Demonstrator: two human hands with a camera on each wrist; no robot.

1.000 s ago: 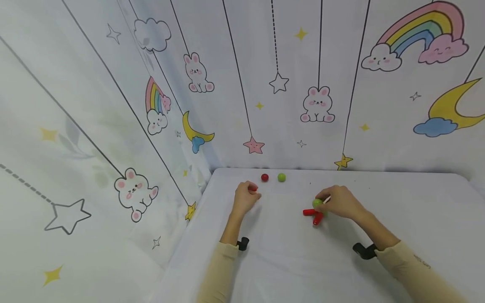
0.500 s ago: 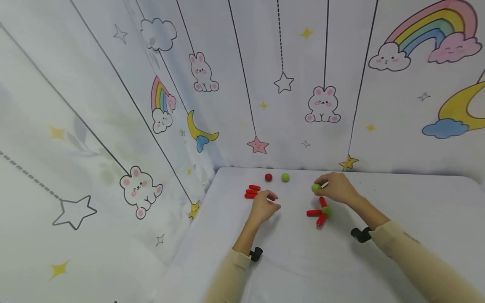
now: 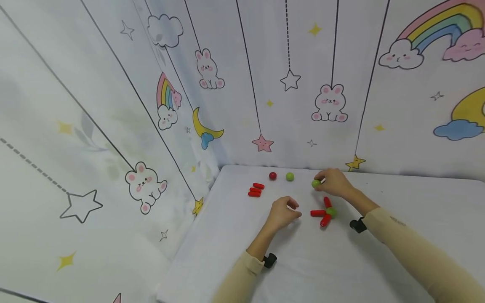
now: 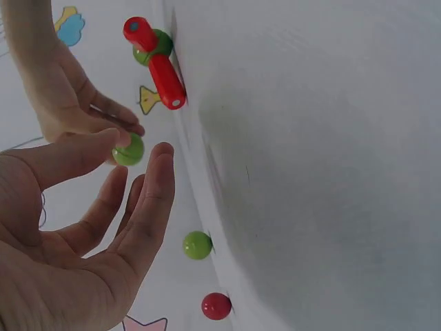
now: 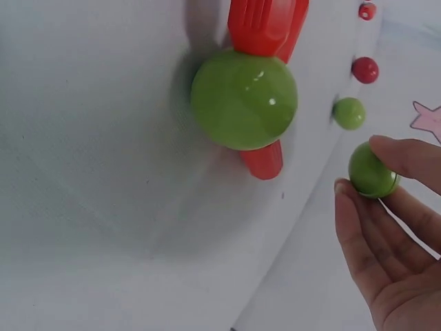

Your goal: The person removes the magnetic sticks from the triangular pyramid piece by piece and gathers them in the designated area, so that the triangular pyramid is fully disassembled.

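Left fingers (image 4: pixel 153 207) have neared the red-green assembly (image 3: pixel 329 212).

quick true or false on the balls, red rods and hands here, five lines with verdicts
1. The right hand holds a green ball. True.
2. Three red rods spread out from another green ball. True.
3. The left hand grips a red rod. False: the left hand holds nothing.
4. In the head view, the red ball sits right of the green ball beside it. False: the red ball sits left.
5. Three more red rods lie side by side. True.
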